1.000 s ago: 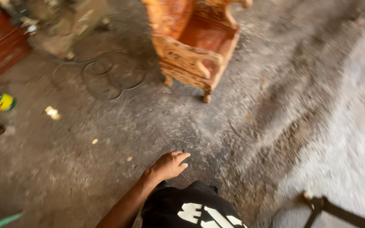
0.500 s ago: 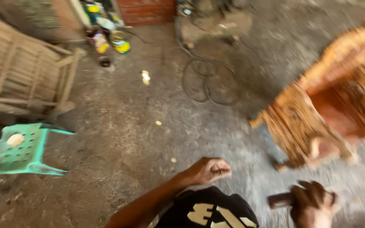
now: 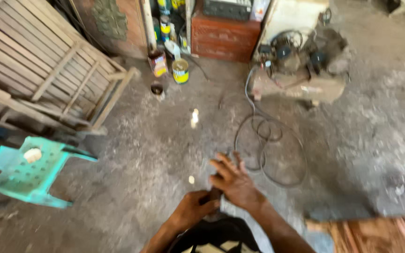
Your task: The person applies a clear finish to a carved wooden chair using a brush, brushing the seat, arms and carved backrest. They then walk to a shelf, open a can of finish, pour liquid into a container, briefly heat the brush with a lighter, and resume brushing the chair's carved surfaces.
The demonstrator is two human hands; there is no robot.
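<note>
My left hand (image 3: 191,211) is closed around a short dark handle-like object (image 3: 214,194) just in front of my black shirt (image 3: 216,236). My right hand (image 3: 234,182) lies over the top of that object with its fingers spread apart, touching my left hand. Most of the dark object is hidden between the two hands, so I cannot tell what kind of thing it is. Both hands hover above the grey concrete floor (image 3: 155,154).
A green plastic stool (image 3: 29,173) lies tipped at the left, beside a slatted wooden frame (image 3: 48,70). Cans (image 3: 180,71) stand by a red-brown cabinet (image 3: 223,35). A compressor (image 3: 301,70) trails a coiled black hose (image 3: 270,140). Carved orange wood (image 3: 371,234) shows at bottom right.
The view has swung away from the carved chair toward the cabinet and compressor. My right hand, which held the dark object at lower right, has come in to meet my left hand.
</note>
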